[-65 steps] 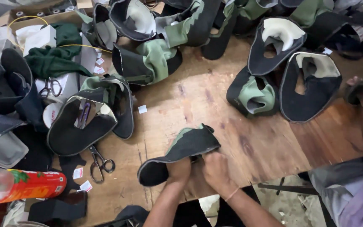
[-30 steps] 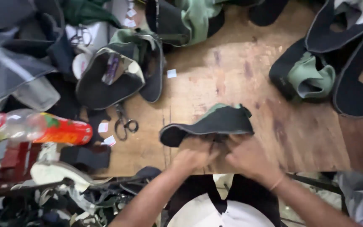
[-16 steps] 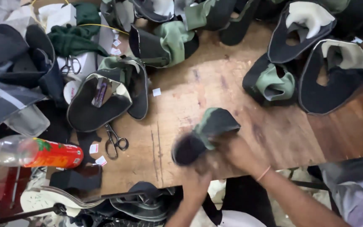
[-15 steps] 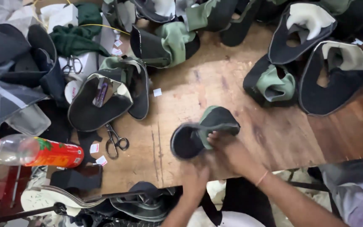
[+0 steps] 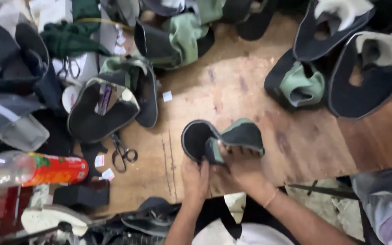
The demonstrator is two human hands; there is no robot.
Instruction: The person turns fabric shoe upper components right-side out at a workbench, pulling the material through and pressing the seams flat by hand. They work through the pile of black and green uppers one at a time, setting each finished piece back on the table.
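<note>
Wooden table (image 5: 232, 90), scattered shoe uppers (image 5: 178, 38), scissors (image 5: 122, 152)

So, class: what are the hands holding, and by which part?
Both hands, left hand and right hand, grip the dark shoe upper along its near lower edge.
</note>
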